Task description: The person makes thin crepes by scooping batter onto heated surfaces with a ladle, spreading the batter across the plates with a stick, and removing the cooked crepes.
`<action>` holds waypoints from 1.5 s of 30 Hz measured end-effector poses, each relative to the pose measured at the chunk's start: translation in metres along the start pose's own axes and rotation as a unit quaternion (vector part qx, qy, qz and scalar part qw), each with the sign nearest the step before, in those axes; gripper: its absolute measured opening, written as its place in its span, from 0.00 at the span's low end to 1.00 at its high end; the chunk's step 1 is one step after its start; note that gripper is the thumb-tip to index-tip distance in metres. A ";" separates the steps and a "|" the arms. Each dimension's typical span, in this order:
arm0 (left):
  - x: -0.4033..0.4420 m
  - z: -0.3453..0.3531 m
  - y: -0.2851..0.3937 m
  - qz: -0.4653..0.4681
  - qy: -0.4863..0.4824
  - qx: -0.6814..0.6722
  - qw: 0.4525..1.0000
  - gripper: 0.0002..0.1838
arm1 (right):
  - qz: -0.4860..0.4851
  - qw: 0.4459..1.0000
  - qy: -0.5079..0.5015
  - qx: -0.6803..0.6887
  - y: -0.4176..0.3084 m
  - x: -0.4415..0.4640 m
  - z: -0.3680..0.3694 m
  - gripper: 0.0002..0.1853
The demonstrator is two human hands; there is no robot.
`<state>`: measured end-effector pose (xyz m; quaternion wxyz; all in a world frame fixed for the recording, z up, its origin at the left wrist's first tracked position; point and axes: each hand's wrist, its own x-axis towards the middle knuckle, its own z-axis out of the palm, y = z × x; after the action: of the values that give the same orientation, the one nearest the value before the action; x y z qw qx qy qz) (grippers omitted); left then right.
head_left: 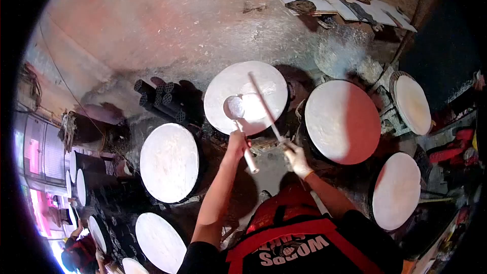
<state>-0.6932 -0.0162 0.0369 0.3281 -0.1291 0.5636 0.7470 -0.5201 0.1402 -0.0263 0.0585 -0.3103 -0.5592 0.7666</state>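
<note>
- Nearest the camera, at 6 o'clock, is one red-and-black apron point(284, 233) with pale lettering; clock directions are read round the middle of the view.
- Two bare arms reach from it toward 12 o'clock, where one white disc point(228, 83) lies just beyond the hands, close enough, I judge, for both tools to overlie it.
- Left hand point(237, 143): fingers closed round the handle of one ladle point(234, 106). Held partway along, it has handle to spare toward 5 o'clock, probably for balance, while its bowl overlies the disc.
- Right hand point(296, 161): closed round one stick point(263, 102) near its lower end, which seems meant to give reach; it slants toward 11 o'clock. Whether its tip touches the disc, I cannot tell.
- Large white discs, seven counting that one: two toward 3 o'clock, one near 4, one at 8, two at 7, the lowest cut off. Their ring round the person probably keeps them within easy turning.
- Farther toward 8 and 9, at least four smaller-looking discs; overlap hides the exact count.
- Between 9 and 10, at least six black perforated cylinders point(163, 100), bunched together, perhaps to save floor.
- Between 7 and 8, one other person point(83, 254).
</note>
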 end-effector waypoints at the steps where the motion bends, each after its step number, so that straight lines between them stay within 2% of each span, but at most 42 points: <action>1: 0.003 0.009 -0.004 -0.020 -0.009 -0.012 1.000 0.07 | 0.043 0.999 -0.019 0.006 0.001 -0.002 0.013 0.15; 3: 0.003 0.024 -0.007 -0.049 -0.012 -0.059 0.997 0.07 | 0.099 0.992 -0.067 0.042 -0.013 -0.012 0.029 0.16; 4: 0.005 0.016 0.004 -0.106 -0.065 -0.199 0.972 0.05 | 0.171 0.979 -0.083 0.068 -0.030 -0.022 0.033 0.16; 5: -0.002 -0.004 0.013 -0.021 -0.118 0.002 0.993 0.07 | 0.152 0.982 -0.100 0.055 -0.046 -0.029 0.032 0.17; 6: -0.039 -0.003 0.046 0.078 -0.137 0.197 0.968 0.09 | 0.131 0.984 -0.117 0.043 -0.062 -0.033 0.029 0.18; 7: -0.056 -0.017 0.053 0.004 -0.219 0.002 0.976 0.09 | 0.110 0.985 -0.133 0.031 -0.081 -0.036 0.026 0.18; 8: -0.072 -0.032 0.061 -0.115 -0.268 -0.237 0.927 0.09 | 0.074 0.989 -0.116 -0.056 -0.105 -0.041 0.024 0.20; 9: -0.088 -0.046 0.068 -0.233 -0.281 -0.391 0.845 0.09 | -0.053 0.996 -0.067 -0.021 -0.063 0.000 0.009 0.16; 11: -0.112 -0.048 0.068 -0.240 -0.267 -0.401 0.843 0.08 | -0.013 0.998 0.058 0.030 -0.104 -0.009 0.013 0.15; 13: -0.119 -0.053 0.068 -0.274 -0.216 -0.374 0.859 0.05 | -0.086 0.985 0.050 -0.143 -0.067 -0.007 0.009 0.17; 14: -0.120 -0.059 0.067 -0.282 -0.198 -0.359 0.868 0.04 | -0.134 0.958 0.033 -0.250 -0.046 -0.017 0.010 0.18; 16: -0.131 -0.065 0.061 -0.281 -0.152 -0.333 0.887 0.03 | -0.296 0.856 -0.014 -0.423 -0.006 -0.036 0.016 0.20; 18: -0.147 -0.081 0.043 -0.248 -0.135 -0.266 0.922 0.04 | -0.390 0.783 -0.050 -0.482 0.014 -0.034 0.014 0.23; 19: -0.154 -0.091 0.035 -0.226 -0.118 -0.207 0.944 0.04 | -0.409 0.775 -0.058 -0.478 0.003 -0.034 0.014 0.22; 20: -0.163 -0.098 0.028 -0.212 -0.094 -0.174 0.957 0.05 | -0.403 0.794 -0.045 -0.452 -0.012 -0.028 0.015 0.21; 21: -0.174 -0.104 0.022 -0.200 -0.072 -0.136 0.968 0.06 | -0.361 0.839 0.010 -0.407 -0.026 -0.025 0.023 0.20; 22: -0.179 -0.114 0.014 -0.198 -0.084 -0.135 0.967 0.06 | -0.304 0.872 0.066 -0.378 -0.038 -0.023 0.032 0.19; 23: -0.182 -0.123 0.007 -0.202 -0.101 -0.130 0.965 0.07 | -0.194 0.886 0.122 -0.402 -0.048 -0.030 0.036 0.18; 25: -0.194 -0.122 -0.002 -0.214 -0.088 -0.093 0.968 0.08 | -0.142 0.902 0.018 -0.407 -0.041 -0.063 0.031 0.18; 27: -0.190 -0.133 -0.013 -0.300 -0.112 -0.203 0.925 0.09 | -0.158 0.872 -0.051 -0.460 0.000 -0.087 0.029 0.20; 29: -0.207 -0.117 -0.010 -0.336 -0.131 -0.255 0.897 0.11 | -0.190 0.874 -0.026 -0.446 -0.013 -0.145 0.029 0.23; 30: -0.205 -0.122 -0.012 -0.376 -0.142 -0.312 0.861 0.08 | -0.168 0.894 0.007 -0.415 -0.014 -0.156 0.020 0.22; 32: -0.221 -0.103 -0.007 -0.395 -0.143 -0.301 0.856 0.04 | -0.131 0.926 0.061 -0.348 -0.013 -0.181 0.004 0.20; 35: -0.232 -0.060 -0.045 -0.439 -0.187 -0.305 0.824 0.06 | -0.056 0.900 0.182 -0.392 -0.014 -0.192 -0.081 0.16; 36: -0.232 -0.045 -0.051 -0.462 -0.206 -0.304 0.807 0.08 | -0.065 0.881 0.208 -0.420 -0.030 -0.202 -0.107 0.13; 39: -0.250 0.013 -0.077 -0.452 -0.183 -0.221 0.845 0.09 | -0.131 0.831 0.274 -0.466 -0.037 -0.232 -0.206 0.12; 41: -0.252 0.031 -0.101 -0.466 -0.207 -0.241 0.826 0.10 | -0.235 0.669 0.415 -0.569 -0.013 -0.237 -0.289 0.12; 43: -0.274 0.078 -0.120 -0.462 -0.232 -0.248 0.819 0.10 | -0.051 0.723 0.466 -0.508 -0.027 -0.257 -0.381 0.10; 45: -0.300 0.117 -0.133 -0.457 -0.223 -0.253 0.823 0.10 | -0.116 0.672 0.483 -0.549 -0.061 -0.285 -0.452 0.11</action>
<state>-0.3625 0.0089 0.1439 0.7043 -0.2805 0.1426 0.6363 -0.0631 0.4099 0.0629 0.2281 -0.5458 -0.8046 0.0511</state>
